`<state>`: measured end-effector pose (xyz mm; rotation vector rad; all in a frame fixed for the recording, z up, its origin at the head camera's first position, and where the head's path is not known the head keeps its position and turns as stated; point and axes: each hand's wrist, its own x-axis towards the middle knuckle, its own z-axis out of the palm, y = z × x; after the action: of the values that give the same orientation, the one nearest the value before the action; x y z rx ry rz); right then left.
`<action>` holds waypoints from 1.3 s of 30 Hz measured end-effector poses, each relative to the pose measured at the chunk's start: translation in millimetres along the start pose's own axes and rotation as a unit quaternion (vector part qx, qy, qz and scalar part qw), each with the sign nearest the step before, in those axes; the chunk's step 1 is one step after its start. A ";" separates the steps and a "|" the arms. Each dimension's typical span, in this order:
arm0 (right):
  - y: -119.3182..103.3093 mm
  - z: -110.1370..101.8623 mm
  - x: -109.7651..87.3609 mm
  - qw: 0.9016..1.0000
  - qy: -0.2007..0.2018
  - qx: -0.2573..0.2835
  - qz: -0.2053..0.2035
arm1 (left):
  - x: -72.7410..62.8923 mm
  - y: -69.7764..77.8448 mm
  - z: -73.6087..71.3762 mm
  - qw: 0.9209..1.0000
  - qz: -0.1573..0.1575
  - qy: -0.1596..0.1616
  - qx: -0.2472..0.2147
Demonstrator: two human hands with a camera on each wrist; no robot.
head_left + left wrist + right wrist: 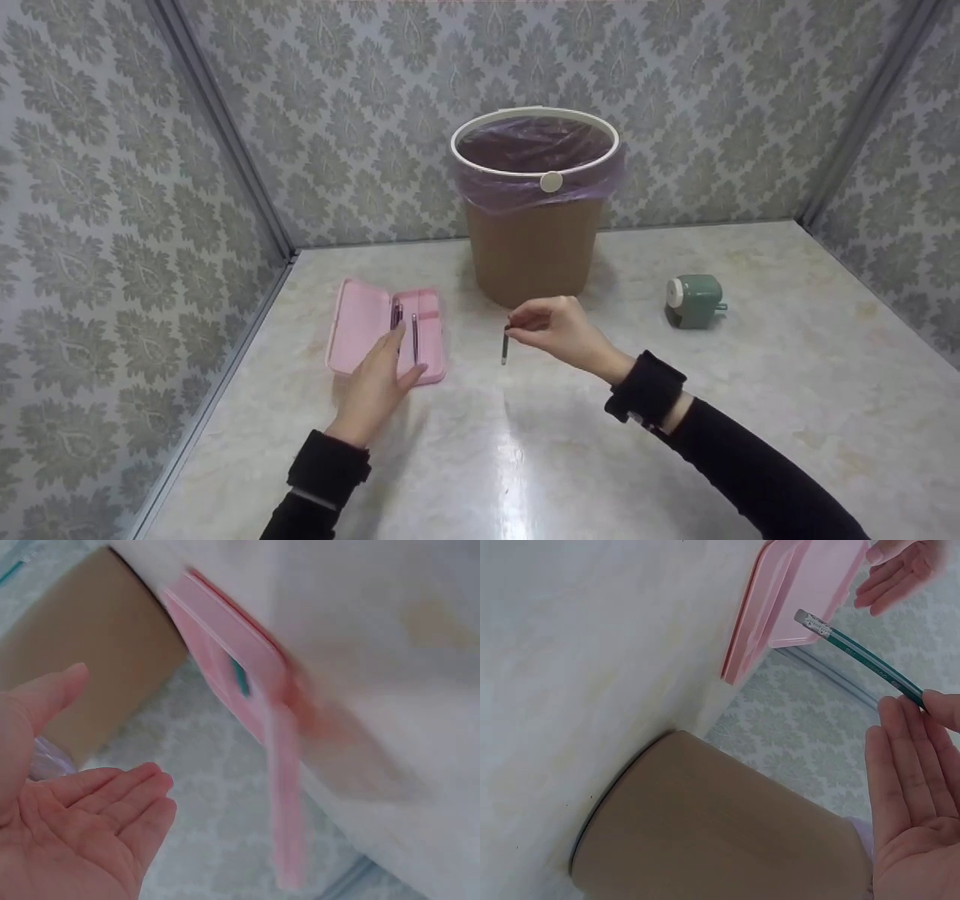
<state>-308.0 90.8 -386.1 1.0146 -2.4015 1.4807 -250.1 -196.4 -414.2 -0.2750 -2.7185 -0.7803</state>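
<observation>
A short green pencil [505, 346] with a metal-banded eraser end is pinched between the thumb and fingertips of my right hand [559, 330]. In the head view it hangs over the table, eraser end down; the right wrist view shows the pencil [870, 662] close up. To its left lies an open pink pencil case [358, 330], lid swung to the left, with several slim pencils or pens [415, 337] inside. My left hand [377, 386] hovers at the case's near side, fingers extended and holding nothing. Whether it touches the case cannot be told.
Behind the hands stands a brown bin [532, 247] with a white rim and a purple liner. A green pencil sharpener [696, 300] with a side crank sits at the right. Patterned panels [360, 135] enclose the table [600, 465] at the back and sides.
</observation>
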 end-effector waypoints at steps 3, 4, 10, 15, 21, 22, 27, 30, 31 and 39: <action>-4.1 -7.5 -5.8 1.000 -0.001 0.005 0.013 | 0.2 14.6 8.1 0.998 0.020 -0.022 -0.053; -5.4 -9.8 -7.6 1.000 -0.002 0.006 0.017 | 0.0 18.9 11.4 0.997 0.027 -0.030 -0.071; -10.3 -23.5 -19.2 0.999 0.004 0.009 0.033 | 0.1 43.7 32.9 0.977 0.056 -0.074 -0.193; -12.2 -31.6 -27.8 0.999 0.012 0.016 0.040 | 2.4 63.3 49.8 0.953 0.054 -0.091 -0.283; -12.8 -35.8 -35.4 0.998 0.014 0.033 0.046 | 4.5 85.3 65.1 0.928 0.036 -0.104 -0.355; -13.1 -36.2 -36.4 0.998 0.013 0.038 0.048 | 5.0 88.3 67.0 0.925 0.034 -0.104 -0.365; -12.4 -37.9 -40.8 0.998 0.013 0.042 0.055 | 7.0 97.6 75.1 0.914 0.029 -0.103 -0.392; -11.8 -39.2 -42.9 0.998 0.012 0.035 0.058 | 7.7 98.9 79.7 0.912 0.024 -0.098 -0.397; -11.8 -39.8 -43.5 0.998 0.012 0.036 0.060 | 7.9 99.0 80.9 0.914 0.023 -0.095 -0.394; -12.5 -44.1 -47.4 0.997 0.014 0.045 0.066 | 10.4 102.4 84.2 0.923 0.033 -0.077 -0.376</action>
<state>-273.9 146.2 -375.9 0.8593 -2.4448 1.6498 -252.4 -64.2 -429.1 -0.6036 -2.3905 -1.8217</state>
